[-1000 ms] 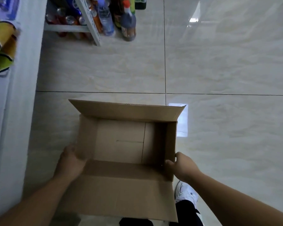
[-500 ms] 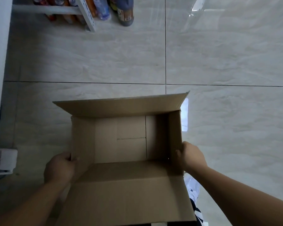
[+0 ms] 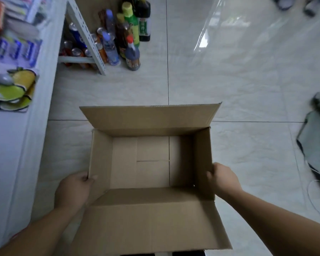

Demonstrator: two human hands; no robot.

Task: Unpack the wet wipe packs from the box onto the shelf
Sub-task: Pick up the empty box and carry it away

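Note:
A brown cardboard box (image 3: pixel 151 119) is held above the tiled floor with its flaps open; its inside shows only bare cardboard. My left hand (image 3: pixel 73 191) grips the box's left wall, fingers curled over the rim. My right hand (image 3: pixel 223 179) grips the right wall the same way. On the white shelf (image 3: pixel 35 100) at the left lie packs with lemon pictures (image 3: pixel 13 89) and blue-lettered packs (image 3: pixel 13 49); whether they are wet wipe packs is unclear.
A white metal rack (image 3: pixel 87 37) stands at the back left with cans and bottles (image 3: pixel 131 54) on the floor around it. A dark blurred object (image 3: pixel 318 141) lies at the right edge. Pale floor tiles stretch beyond the box.
The view has tilted up, bringing the shelf, rack and bottles back into sight. The box stays held by both hands, which have shifted slightly along its walls.

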